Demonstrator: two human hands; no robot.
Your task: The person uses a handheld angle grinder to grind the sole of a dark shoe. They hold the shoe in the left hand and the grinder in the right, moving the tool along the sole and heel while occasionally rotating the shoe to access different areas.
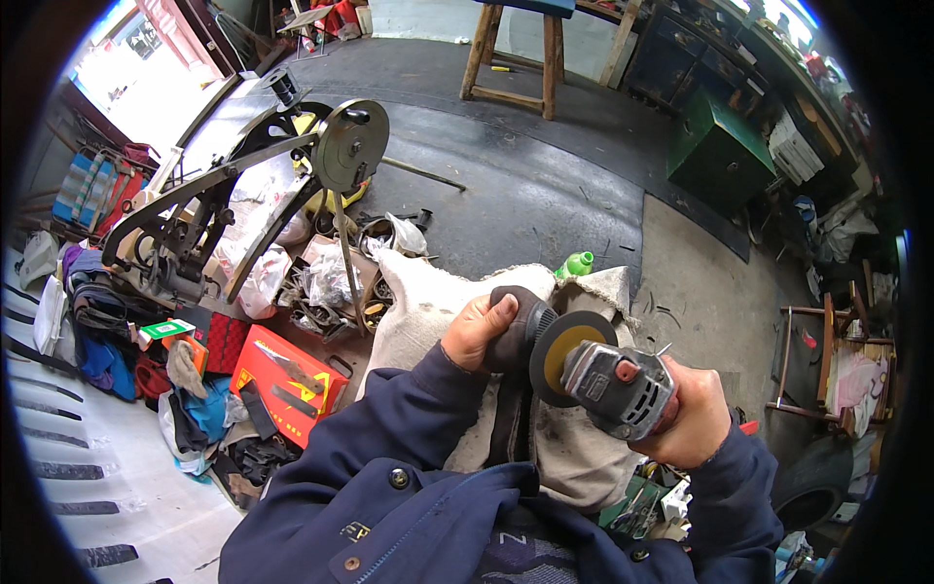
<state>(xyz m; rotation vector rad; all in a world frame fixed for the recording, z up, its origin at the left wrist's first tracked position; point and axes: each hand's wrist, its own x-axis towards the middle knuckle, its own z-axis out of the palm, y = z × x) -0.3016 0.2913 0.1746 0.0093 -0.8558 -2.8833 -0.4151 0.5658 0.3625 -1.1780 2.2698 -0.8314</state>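
Note:
My left hand (475, 333) is wrapped round a dark shoe (512, 329), its thumb on top and the ridged edge of the sole facing right. In my right hand (695, 417) is a grey angle grinder (623, 389) with a red button. Its round disc (556, 356), dark at the rim and yellowish inside, stands right beside the sole. Whether disc and sole touch, I cannot tell. Beneath both hands a stained beige cloth (413, 302) covers my lap. A dark strip (511, 423) runs down the cloth below the shoe.
A hand-cranked sewing machine (352, 146) stands at the left, plastic bags (258, 273) around its base. Nearer lie a red box (282, 380) and heaped scraps. A green bottle (576, 264) is just beyond the cloth. Farther off are a wooden stool (516, 97) and a green chest (720, 151).

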